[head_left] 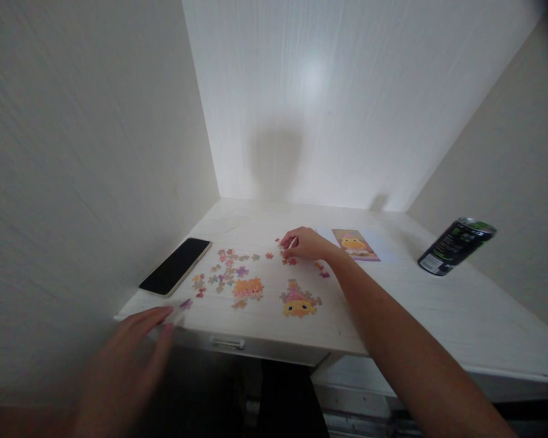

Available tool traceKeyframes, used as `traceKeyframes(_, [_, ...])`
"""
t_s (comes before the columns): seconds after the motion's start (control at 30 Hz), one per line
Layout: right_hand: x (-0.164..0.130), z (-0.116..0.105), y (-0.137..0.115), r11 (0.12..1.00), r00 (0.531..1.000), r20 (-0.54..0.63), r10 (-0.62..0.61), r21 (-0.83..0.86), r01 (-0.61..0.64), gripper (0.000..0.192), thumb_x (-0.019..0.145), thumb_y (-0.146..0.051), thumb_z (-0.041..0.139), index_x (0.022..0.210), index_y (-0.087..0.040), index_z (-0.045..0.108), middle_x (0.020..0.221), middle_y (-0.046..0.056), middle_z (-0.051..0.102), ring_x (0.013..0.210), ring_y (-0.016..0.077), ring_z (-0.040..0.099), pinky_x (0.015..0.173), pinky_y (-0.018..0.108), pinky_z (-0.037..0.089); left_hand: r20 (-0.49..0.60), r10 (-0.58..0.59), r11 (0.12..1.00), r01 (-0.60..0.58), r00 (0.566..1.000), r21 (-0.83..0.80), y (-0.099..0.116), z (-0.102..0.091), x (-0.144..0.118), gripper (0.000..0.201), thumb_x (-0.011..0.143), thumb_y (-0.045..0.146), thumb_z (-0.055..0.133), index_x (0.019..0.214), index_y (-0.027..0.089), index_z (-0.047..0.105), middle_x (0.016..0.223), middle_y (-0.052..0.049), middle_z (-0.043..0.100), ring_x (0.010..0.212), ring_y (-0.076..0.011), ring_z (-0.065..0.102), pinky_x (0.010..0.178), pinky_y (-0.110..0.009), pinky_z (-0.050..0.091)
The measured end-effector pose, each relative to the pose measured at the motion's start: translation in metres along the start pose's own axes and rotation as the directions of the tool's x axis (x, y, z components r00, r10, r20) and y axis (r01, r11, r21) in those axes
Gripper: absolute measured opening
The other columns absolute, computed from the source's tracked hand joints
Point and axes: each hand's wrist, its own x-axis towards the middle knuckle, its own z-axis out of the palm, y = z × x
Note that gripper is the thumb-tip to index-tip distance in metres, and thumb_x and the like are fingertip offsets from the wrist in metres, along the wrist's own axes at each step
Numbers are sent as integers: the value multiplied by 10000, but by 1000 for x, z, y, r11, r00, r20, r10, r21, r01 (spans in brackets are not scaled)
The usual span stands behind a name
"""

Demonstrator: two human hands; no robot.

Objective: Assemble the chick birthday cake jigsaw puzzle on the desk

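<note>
My right hand (304,243) reaches over the far middle of the white desk, fingers curled in a pinch above some reddish jigsaw pieces (290,261). Whatever is between those fingertips is too small to make out. At the desk's front left edge, my left hand (134,353) is blurred, its thumb and fingers apart with nothing visible between them. A purple jigsaw piece (186,304) lies just beyond its fingertips. Two joined sections lie in front: an orange and pink section (248,289) and a section with a yellow face and pink hat (299,302).
Loose jigsaw pieces (228,267) are scattered left of centre, beside a black-screened phone (177,266). A printed reference picture (355,245) lies beyond my right forearm. A dark drink can (456,246) stands at right. Walls enclose the desk (265,213) on three sides.
</note>
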Motion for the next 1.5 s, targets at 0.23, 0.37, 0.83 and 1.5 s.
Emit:
traceKeyframes(0.23, [2,10,-7,995,993,112,35,93,-45,277,706,-78,589,942,-147,715,748,55,732,562,129,629,547,248,482,-18,58,996,-59,998,-65,11,-5,-18,189,893,315,548,1057,256,623,1042,-46,669,943,-260,645,838,-438,522])
traceKeyframes(0.37, [2,13,-10,996,991,135,-1,90,-11,283,720,-112,609,978,-148,720,730,54,725,558,130,616,545,255,473,-3,235,961,-232,972,-151,30,5,-4,142,867,199,588,990,237,647,1009,-49,668,927,-215,644,820,-377,541])
traceKeyframes(0.83, [-10,23,-65,903,972,232,-35,425,-68,156,721,-200,692,867,-144,700,751,44,717,622,117,615,598,243,487,245,393,901,-317,886,-297,63,43,26,315,907,198,522,1202,150,621,1262,-124,606,1167,-245,562,1037,-460,473])
traceKeyframes(1.5, [-26,51,-94,983,953,269,-143,149,106,108,750,-238,662,805,-153,701,682,23,678,589,104,552,534,230,376,276,352,907,-253,894,-337,63,42,28,338,898,213,539,1221,148,614,1274,-110,599,1181,-227,549,1049,-404,466])
